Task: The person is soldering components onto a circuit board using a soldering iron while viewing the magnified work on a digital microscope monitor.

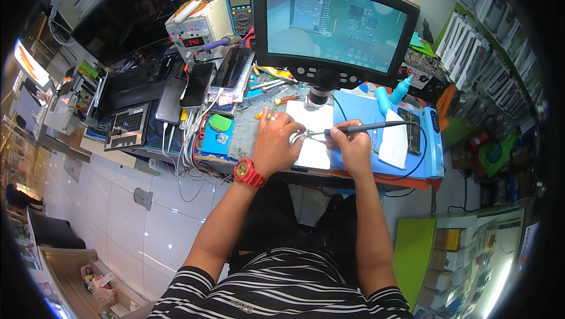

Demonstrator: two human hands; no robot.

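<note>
My left hand [276, 139], with a red watch on its wrist, rests on the white stage pad [315, 153] and pinches a small circuit board part [307, 135] under the microscope lens [318, 96]. A black soldering iron [368, 127] is gripped in my right hand [351, 145], with its tip pointing left at the part. The iron's cable loops over the blue work mat [359, 110]. A monitor [335, 22] above shows a magnified green circuit board.
A bench power supply [197, 27] and a multimeter [240, 10] stand at the back left. Several dark phones [172, 98] and a keyboard [126, 126] lie left of the mat. A blue bottle [400, 89] stands at the right. Shelves of packaged goods [488, 30] line the right wall.
</note>
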